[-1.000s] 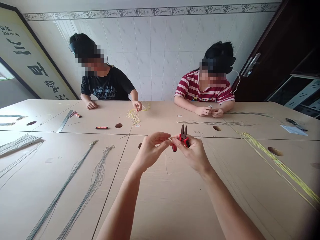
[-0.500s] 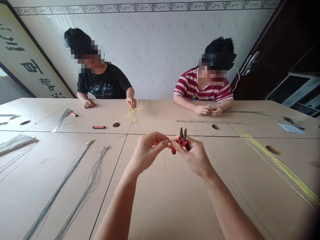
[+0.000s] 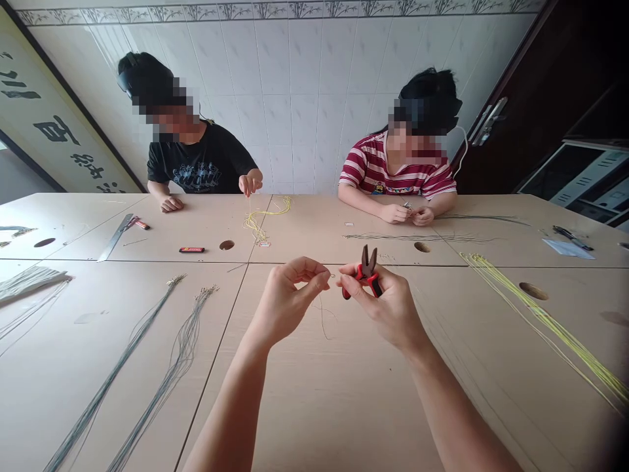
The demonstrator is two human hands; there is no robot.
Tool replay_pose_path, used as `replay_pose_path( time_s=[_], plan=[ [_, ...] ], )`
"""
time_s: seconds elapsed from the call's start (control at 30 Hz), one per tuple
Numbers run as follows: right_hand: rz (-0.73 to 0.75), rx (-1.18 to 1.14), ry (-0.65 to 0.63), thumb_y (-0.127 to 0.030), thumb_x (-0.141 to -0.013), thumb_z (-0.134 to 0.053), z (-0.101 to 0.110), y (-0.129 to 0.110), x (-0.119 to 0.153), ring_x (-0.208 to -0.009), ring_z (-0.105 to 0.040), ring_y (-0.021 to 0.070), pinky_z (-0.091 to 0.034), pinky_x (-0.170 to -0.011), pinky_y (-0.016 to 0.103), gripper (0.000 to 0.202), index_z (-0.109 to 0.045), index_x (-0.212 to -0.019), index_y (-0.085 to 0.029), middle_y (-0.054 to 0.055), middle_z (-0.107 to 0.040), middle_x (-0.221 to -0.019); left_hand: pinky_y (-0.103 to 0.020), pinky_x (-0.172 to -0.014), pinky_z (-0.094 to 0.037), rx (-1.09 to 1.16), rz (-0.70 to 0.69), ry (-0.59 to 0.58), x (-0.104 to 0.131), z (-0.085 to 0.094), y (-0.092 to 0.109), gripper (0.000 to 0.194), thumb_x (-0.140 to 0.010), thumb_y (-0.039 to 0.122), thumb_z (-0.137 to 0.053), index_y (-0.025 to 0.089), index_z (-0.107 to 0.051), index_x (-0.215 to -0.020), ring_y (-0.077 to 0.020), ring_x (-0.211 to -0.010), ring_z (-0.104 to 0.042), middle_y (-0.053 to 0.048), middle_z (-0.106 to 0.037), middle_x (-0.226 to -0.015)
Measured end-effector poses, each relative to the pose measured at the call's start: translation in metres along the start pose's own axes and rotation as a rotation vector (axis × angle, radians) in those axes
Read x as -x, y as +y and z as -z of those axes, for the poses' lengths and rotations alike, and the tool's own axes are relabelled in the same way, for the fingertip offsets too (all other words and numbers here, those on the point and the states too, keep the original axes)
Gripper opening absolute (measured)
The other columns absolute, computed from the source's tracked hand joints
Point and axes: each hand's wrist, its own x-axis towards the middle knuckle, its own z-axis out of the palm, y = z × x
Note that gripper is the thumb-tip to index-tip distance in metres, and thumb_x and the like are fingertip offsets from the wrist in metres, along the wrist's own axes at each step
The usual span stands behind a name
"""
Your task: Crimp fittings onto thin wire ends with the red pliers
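Left hand: the left hand [image 3: 287, 295] is raised above the tabletop [image 3: 314, 406], its thumb and forefinger pinched together on the top end of a thin wire [image 3: 322, 314]; the other fingers are curled in.
Right hand: the right hand [image 3: 388, 305] is closed around a pair of red-handled pliers [image 3: 366, 272], and its forefinger and thumb tips reach toward the left hand's pinch, just beside it.
Pliers: held upright in the fist, long axis near vertical, dark jaws pointing up and away from the person toward the far side of the tabletop, the red handles running down into the palm. The jaws stand slightly parted and nothing is seen between them.
Wire: it hangs from the left hand's pinch down to the tabletop in a loose curve, its long axis roughly vertical; what is at its top end is too small to tell.
Left of the hands: two bundles of grey wires [image 3: 147, 367] lie slantwise on the tabletop, their ends pointing toward the far middle.
Right of the hands: a bundle of yellow wires [image 3: 540, 321] runs slantwise toward the near right edge.
Across the tabletop: a person in a black shirt [image 3: 201, 167] lifts a yellow wire [image 3: 260, 219] with one hand; a person in a striped shirt [image 3: 393, 174] holds both hands together over small parts.
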Motion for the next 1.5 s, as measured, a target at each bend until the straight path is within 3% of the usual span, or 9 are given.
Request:
replay_pose_path(
  time_s=[0.13, 0.33, 0.47, 0.67, 1.07, 1.5],
  plan=[
    [0.066, 0.073, 0.006, -0.037, -0.087, -0.062, 0.0, -0.001, 0.003, -0.076, -0.064, 0.0176, -0.049, -0.074, 0.031, 0.016, -0.066, -0.086, -0.021, 0.001, -0.066, -0.075, -0.026, -0.07, -0.047, -0.021, 0.004, 0.006, 0.0, -0.001, 0.003, 0.014, -0.087, 0.027, -0.061, 0.019, -0.066, -0.076, -0.012, -0.071, -0.062, 0.0, -0.069, -0.072],
    [0.333, 0.211, 0.045, -0.024, -0.09, -0.059, -0.002, -0.002, 0.005, -0.07, -0.057, 0.0127, -0.047, -0.068, 0.026, 0.006, -0.065, -0.09, -0.022, 0.0, -0.061, -0.08, -0.026, -0.066, -0.044, -0.101, 0.03, 0.017, 0.001, -0.004, 0.007, 0.012, -0.085, 0.025, -0.06, 0.019, -0.065, -0.075, -0.0131, -0.072, -0.06, 0.001, -0.067, -0.07],
    [0.412, 0.217, 0.026, -0.018, -0.091, -0.058, -0.004, -0.001, 0.003, -0.065, -0.05, 0.0109, -0.043, -0.062, 0.024, 0.007, -0.063, -0.089, -0.021, -0.001, -0.056, -0.076, -0.026, -0.066, -0.042, -0.123, 0.056, -0.006, 0.002, -0.004, 0.009, 0.014, -0.085, 0.027, -0.059, 0.019, -0.065, -0.076, -0.0124, -0.071, -0.058, 0.001, -0.066, -0.071],
    [0.452, 0.279, 0.04, -0.016, -0.091, -0.057, -0.006, 0.001, 0.003, -0.062, -0.044, 0.0109, -0.039, -0.06, 0.024, 0.016, -0.053, -0.076, -0.021, -0.002, -0.05, -0.072, -0.026, -0.062, -0.038, -0.152, 0.095, -0.017, 0.002, -0.005, 0.012, 0.015, -0.085, 0.028, -0.059, 0.019, -0.065, -0.075, -0.011, -0.067, -0.054, 0.002, -0.063, -0.07],
    [0.488, 0.374, 0.048, -0.015, -0.091, -0.056, -0.005, 0.005, 0.003, -0.064, -0.046, 0.0116, -0.04, -0.064, 0.025, 0.012, -0.053, -0.082, -0.021, -0.001, -0.054, -0.076, -0.024, -0.054, -0.035, -0.136, 0.115, 0.0, 0.003, -0.007, 0.007, 0.015, -0.084, 0.028, -0.057, 0.019, -0.062, -0.074, -0.0107, -0.063, -0.047, 0.002, -0.06, -0.068],
    [0.41, 0.265, 0.044, -0.017, -0.091, -0.057, -0.001, 0.001, 0.003, -0.063, -0.049, 0.0093, -0.041, -0.061, 0.022, 0.008, -0.059, -0.085, -0.02, -0.002, -0.053, -0.074, -0.024, -0.054, -0.036, -0.14, 0.127, 0.006, 0.003, -0.005, 0.011, 0.016, -0.085, 0.03, -0.057, 0.019, -0.063, -0.075, -0.0103, -0.062, -0.048, 0.002, -0.061, -0.069]
  ],
)
